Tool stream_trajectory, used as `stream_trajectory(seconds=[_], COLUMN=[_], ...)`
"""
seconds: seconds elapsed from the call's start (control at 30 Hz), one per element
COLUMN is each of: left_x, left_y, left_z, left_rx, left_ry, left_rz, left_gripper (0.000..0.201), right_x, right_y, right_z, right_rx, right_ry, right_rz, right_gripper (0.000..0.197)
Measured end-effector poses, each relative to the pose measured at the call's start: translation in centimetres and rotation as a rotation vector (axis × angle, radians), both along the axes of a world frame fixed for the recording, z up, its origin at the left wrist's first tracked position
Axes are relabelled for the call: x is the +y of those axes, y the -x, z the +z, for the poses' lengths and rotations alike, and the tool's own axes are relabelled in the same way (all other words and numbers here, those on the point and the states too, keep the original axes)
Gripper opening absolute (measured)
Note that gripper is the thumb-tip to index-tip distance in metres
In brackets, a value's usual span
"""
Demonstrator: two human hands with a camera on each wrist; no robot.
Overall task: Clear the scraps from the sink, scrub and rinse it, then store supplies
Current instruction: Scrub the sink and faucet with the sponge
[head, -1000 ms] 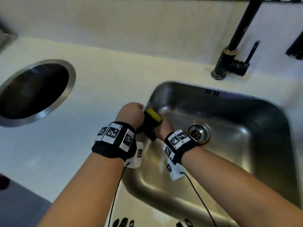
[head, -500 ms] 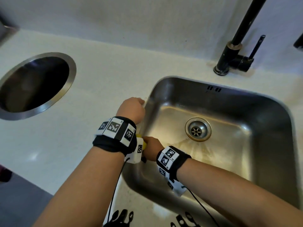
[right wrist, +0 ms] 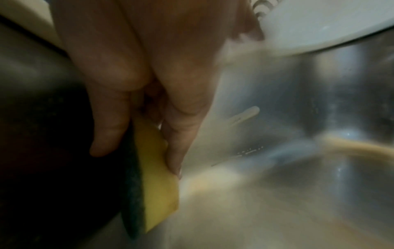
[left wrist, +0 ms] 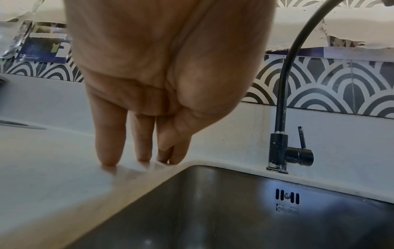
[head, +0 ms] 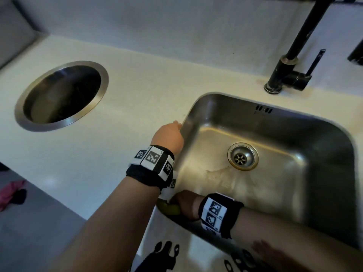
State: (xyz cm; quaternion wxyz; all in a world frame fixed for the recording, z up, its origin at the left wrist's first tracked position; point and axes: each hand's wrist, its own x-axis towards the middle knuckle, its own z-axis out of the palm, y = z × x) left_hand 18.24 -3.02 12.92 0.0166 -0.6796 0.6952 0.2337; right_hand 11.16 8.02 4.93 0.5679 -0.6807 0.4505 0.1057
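A stainless steel sink [head: 324,173] is set in the white counter, with a round drain [head: 243,156] in its floor. My right hand [head: 186,205] is down at the sink's near left corner, gripping a yellow sponge [head: 170,209] with a dark green scrub side [right wrist: 132,193]; the thumb and fingers [right wrist: 177,148] pinch it against the steel wall. My left hand [head: 169,136] rests on the counter at the sink's left rim, its straight fingertips [left wrist: 108,158] pressing the white surface, holding nothing.
A black tap [head: 284,75] with a side lever stands behind the sink [left wrist: 234,210]. A round steel-rimmed opening [head: 60,95] is sunk in the counter [head: 137,95] to the left. Patterned tiles [left wrist: 341,87] line the wall. Brownish stains mark the sink floor.
My right hand has drawn the sponge from the sink's upper left wall down along the left side to the near left corner. The left hand stayed at the rim.
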Motion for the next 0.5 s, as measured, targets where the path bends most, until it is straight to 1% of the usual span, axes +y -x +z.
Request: stream_trajectory(seconds=[0.03, 0.07, 0.13, 0.2, 0.27, 0.4, 0.43, 0.5], left_x=[0.4, 0.7, 1.4, 2.3, 3.2, 4.5, 4.6, 4.7], left_y=[-0.2, -0.4, -0.8, -1.0, -1.1, -1.0, -0.9, -0.8], left_z=[0.0, 0.0, 0.0, 0.1, 0.2, 0.8, 1.0, 1.5], left_rx=[-0.007, -0.024, -0.063, -0.091, -0.112, -0.128, -0.133, -0.139], left_ry=[-0.002, -0.003, 0.013, 0.017, 0.022, 0.013, 0.006, -0.003], left_rz=[-0.009, -0.023, -0.06, -0.083, -0.097, -0.075, -0.075, -0.087], left_gripper=[0.05, 0.048, 0.04, 0.036, 0.035, 0.041, 0.042, 0.042], right_x=[0.2, 0.4, 0.7, 1.5, 2.1, 3.5, 3.8, 4.2], right_y=[0.3, 0.8, 1.8, 3.2, 4.6, 7.5, 8.2, 9.5], right_z=[0.4, 0.8, 0.9, 0.9, 1.1, 1.6, 1.5, 1.5], right_rx=[0.002, 0.009, 0.07, 0.087, 0.088, 0.098, 0.113, 0.147], right_ry=[0.006, 0.02, 0.102, 0.169, 0.169, 0.129, 0.121, 0.061], right_rz=[0.033, 0.082, 0.203, 0.268, 0.285, 0.343, 0.365, 0.401], right_gripper=[0.041, 0.035, 0.011, 0.017, 0.011, 0.02, 0.019, 0.008])
